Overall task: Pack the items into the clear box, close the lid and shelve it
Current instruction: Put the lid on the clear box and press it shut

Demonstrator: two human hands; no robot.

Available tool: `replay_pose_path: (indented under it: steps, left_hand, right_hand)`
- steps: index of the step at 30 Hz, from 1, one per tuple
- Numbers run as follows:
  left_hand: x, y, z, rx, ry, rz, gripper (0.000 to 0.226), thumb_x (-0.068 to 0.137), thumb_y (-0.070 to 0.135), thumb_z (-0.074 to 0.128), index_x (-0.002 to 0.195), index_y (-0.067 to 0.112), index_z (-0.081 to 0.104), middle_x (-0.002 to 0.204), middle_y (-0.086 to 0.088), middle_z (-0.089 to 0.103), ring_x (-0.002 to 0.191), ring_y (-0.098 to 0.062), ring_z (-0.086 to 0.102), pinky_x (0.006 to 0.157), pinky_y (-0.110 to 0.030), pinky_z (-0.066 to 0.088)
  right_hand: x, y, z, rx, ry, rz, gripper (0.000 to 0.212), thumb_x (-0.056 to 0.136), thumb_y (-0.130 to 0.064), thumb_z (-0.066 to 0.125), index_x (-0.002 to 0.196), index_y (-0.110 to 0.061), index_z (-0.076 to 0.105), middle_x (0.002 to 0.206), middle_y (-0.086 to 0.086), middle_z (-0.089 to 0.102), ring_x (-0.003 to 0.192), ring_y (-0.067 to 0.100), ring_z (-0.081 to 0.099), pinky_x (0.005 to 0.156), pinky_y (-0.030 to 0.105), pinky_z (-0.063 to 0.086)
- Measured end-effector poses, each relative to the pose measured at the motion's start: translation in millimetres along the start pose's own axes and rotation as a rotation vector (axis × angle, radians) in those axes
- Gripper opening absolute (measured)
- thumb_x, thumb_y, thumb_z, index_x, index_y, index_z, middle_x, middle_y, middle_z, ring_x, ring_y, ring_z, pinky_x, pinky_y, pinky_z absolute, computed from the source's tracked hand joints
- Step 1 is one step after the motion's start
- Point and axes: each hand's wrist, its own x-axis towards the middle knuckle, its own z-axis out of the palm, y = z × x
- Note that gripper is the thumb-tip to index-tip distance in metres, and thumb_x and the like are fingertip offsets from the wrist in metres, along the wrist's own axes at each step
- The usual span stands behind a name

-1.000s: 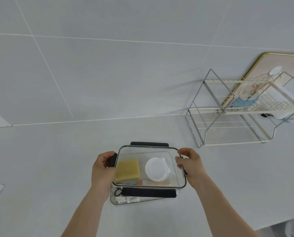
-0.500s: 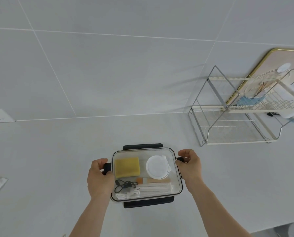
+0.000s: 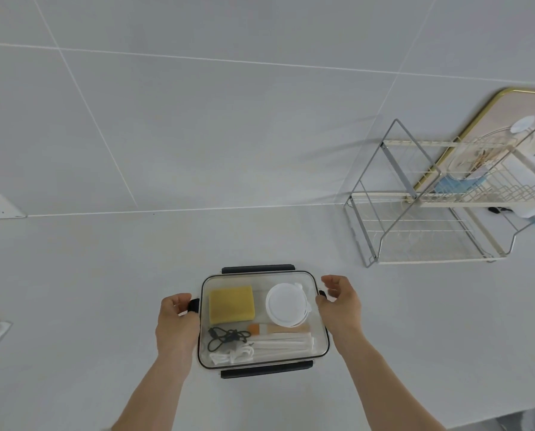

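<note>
The left hand [image 3: 177, 321] curls around the black side latch [image 3: 193, 305] at the clear box's [image 3: 261, 318] left end, fingers wrapped on it. The right hand [image 3: 337, 301] sits at the opposite end with fingers loosely spread, thumb near the right latch but not clearly gripping it. Between the hands the box rests on the white desk [image 3: 104, 290], lid [image 3: 291, 276] laid flat on top, with a yellow sponge [image 3: 231, 304], a round white container [image 3: 286, 304], a black cord [image 3: 225, 335] and white sticks [image 3: 281, 343] visible inside. The long black latches front [image 3: 266, 368] and back [image 3: 258, 269] appear to stick outward (so probably not snapped down). The wire rack [image 3: 421, 231] stands well apart to the right. The risk looks plain: lifting with latches unclipped could let the lid pop off and the contents spill, and a one-sided grip could tilt the box on its way to the rack.
</note>
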Motion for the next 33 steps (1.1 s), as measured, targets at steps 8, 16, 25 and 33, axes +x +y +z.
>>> replay_pose_path:
  steps: [8, 16, 25, 33]
  left_hand:
    - [-22, 5, 29, 0.459, -0.028, 0.408, 0.056, 0.098, 0.028, 0.047, 0.149, 0.026, 0.026, 0.152, -0.004, 0.035, 0.137, -0.026, 0.035, 0.097, -0.05, 0.044]
    - [-26, -5, 34, 0.598, -0.001, 0.447, 0.06, 0.098, 0.028, 0.045, 0.152, 0.026, 0.018, 0.152, -0.004, 0.036, 0.128, -0.031, 0.048, 0.082, -0.05, 0.053]
    - [-25, -5, 36, 0.633, 0.011, 0.447, 0.06, 0.098, 0.029, 0.045, 0.151, 0.026, 0.018, 0.15, -0.005, 0.037, 0.123, -0.033, 0.052, 0.077, -0.05, 0.052]
    - [-25, -5, 33, 0.61, -0.028, 0.451, 0.06, 0.098, 0.027, 0.046, 0.151, 0.026, 0.018, 0.151, -0.006, 0.035, 0.124, -0.034, 0.05, 0.08, -0.052, 0.052]
  right_hand:
    - [-21, 5, 25, -0.347, -0.042, -0.146, 0.064, 0.1, -0.036, 0.055, 0.154, -0.015, 0.029, 0.154, 0.004, 0.043, 0.137, 0.026, 0.045, 0.105, 0.039, 0.04]
    - [-19, 19, 28, -0.446, -0.072, -0.204, 0.066, 0.102, -0.046, 0.046, 0.156, -0.014, 0.024, 0.152, 0.007, 0.047, 0.133, 0.026, 0.053, 0.103, 0.041, 0.043]
    - [-12, 25, 26, -0.475, -0.117, -0.228, 0.067, 0.102, -0.049, 0.043, 0.157, -0.02, 0.018, 0.151, 0.005, 0.05, 0.131, 0.024, 0.055, 0.099, 0.038, 0.043]
    - [-31, 21, 26, -0.626, -0.058, -0.598, 0.087, 0.096, -0.064, 0.043, 0.16, -0.016, 0.008, 0.167, 0.011, 0.015, 0.155, 0.027, 0.012, 0.123, 0.048, 0.018]
